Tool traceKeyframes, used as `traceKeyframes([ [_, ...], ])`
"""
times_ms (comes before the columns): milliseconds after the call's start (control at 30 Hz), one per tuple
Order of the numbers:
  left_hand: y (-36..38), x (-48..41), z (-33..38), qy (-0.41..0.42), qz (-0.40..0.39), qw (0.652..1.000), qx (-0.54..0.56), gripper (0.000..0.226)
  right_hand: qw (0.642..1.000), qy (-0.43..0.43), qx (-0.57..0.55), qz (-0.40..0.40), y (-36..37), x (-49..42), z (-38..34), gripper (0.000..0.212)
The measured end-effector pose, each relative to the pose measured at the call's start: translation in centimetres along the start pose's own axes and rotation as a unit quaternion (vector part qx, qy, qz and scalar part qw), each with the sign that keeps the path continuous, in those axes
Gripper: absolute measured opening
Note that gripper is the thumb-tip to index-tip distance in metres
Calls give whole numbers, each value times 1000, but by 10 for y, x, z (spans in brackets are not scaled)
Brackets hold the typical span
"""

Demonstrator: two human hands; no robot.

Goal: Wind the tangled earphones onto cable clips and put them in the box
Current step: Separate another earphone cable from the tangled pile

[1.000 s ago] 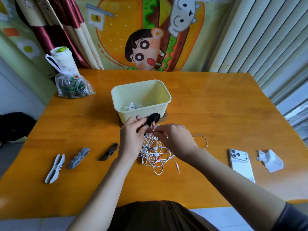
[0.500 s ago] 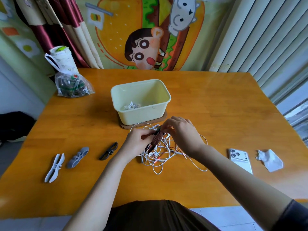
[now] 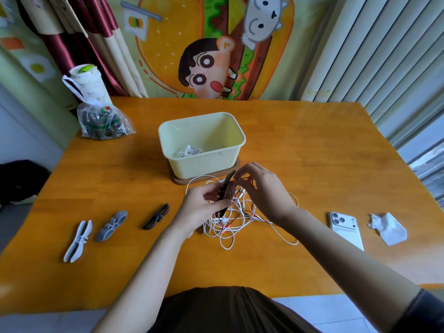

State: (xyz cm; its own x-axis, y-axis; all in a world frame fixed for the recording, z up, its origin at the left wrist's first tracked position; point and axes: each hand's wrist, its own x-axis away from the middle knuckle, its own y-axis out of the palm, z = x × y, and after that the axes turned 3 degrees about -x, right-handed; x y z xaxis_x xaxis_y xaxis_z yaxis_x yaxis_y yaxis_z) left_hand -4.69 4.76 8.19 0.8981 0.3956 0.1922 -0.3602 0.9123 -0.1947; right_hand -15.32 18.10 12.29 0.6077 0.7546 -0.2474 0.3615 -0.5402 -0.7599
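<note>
My left hand (image 3: 203, 204) grips a dark cable clip (image 3: 228, 186) wound with a reddish earphone cable, held just above a tangle of white and red earphones (image 3: 230, 222) on the wooden table. My right hand (image 3: 263, 188) pinches a strand of the reddish cable beside the top of the clip. The pale yellow box (image 3: 204, 162) stands right behind the hands on a brown coaster, with one wound white earphone set (image 3: 189, 151) inside. Three spare clips lie to the left: a black clip (image 3: 156, 216), a grey clip (image 3: 111, 225) and a light clip (image 3: 78, 240).
A white phone (image 3: 346, 229) and a crumpled tissue (image 3: 388, 228) lie at the right. A plastic bag (image 3: 103, 121) with a cup in it sits at the far left corner. The table's front edge (image 3: 96, 306) runs just before my body.
Both hands have come down from the box's front wall to above the tangle. The clip has turned upright, and reddish cable now shows wound around it.
</note>
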Motion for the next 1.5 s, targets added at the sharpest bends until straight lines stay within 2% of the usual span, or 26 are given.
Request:
traceKeyframes([
  [100,-3,-2,-2,41,75,994,-70,30,999,39,-13,0,1,6,7,14],
  [233,-11,-5,-4,31,152,986,-58,32,993,94,-14,-67,6,20,19,20],
  [333,-14,-7,-2,30,185,981,-40,36,993,88,-34,-64,12,27,23,17],
  [467,-19,-10,-5,24,213,976,-42,34,989,135,-43,-34,12,26,32,16],
  [633,-16,-9,-8,22,214,976,-42,32,978,202,-50,-33,11,30,46,22],
  [800,-10,-5,-9,5,208,978,-26,32,941,303,-153,9,9,36,56,28],
  [867,-7,-4,-8,3,205,978,-24,31,944,301,-135,-14,9,36,56,26],
  [967,-1,-3,-5,5,190,982,-21,32,962,252,-29,-103,11,39,55,22],
  [1067,5,-1,-1,17,161,987,-19,34,964,187,71,-175,18,42,46,36],
  [1133,9,1,3,29,145,989,-18,34,970,158,82,-166,23,40,36,45],
  [1200,12,3,7,37,134,990,-12,34,979,139,36,-147,27,36,27,46],
  [1333,10,3,5,41,143,989,-22,37,978,148,-69,-130,28,31,13,34],
  [1500,1,1,-3,20,175,984,-17,34,983,136,-83,-87,22,35,19,23],
])
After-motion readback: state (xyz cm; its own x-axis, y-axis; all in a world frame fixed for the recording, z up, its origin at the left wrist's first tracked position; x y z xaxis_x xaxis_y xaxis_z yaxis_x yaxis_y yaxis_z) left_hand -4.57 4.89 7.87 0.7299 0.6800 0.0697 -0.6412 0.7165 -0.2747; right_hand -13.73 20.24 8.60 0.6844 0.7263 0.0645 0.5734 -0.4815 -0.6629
